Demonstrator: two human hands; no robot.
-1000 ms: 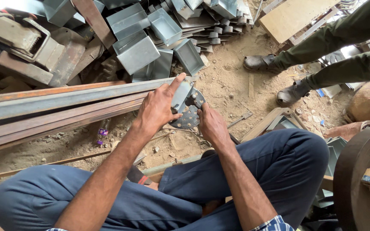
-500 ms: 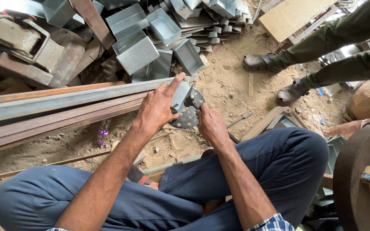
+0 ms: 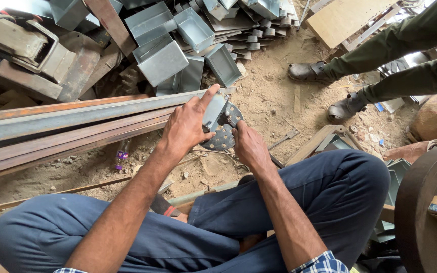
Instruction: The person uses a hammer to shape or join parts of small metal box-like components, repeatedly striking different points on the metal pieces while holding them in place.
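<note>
I sit cross-legged on sandy ground in blue trousers. My left hand point(image 3: 187, 126) presses on a grey sheet-metal box piece point(image 3: 213, 112), index finger stretched along its top edge. The piece rests on a round dark metal block point(image 3: 224, 135) dotted with holes. My right hand point(image 3: 249, 145) is closed around a small dark tool point(image 3: 225, 118) whose tip touches the sheet-metal piece. What kind of tool it is stays unclear, as the hand covers most of it.
Long rusty steel bars point(image 3: 61, 126) lie across the left. Several open grey sheet-metal boxes point(image 3: 160, 55) are piled behind them. Another person's legs and sandals point(image 3: 330, 86) stand at the upper right. A large dark wheel point(image 3: 421, 212) sits at the right edge.
Both hands stay on the sheet-metal piece and the tool with only slight shifts. The other person's feet have barely moved.
</note>
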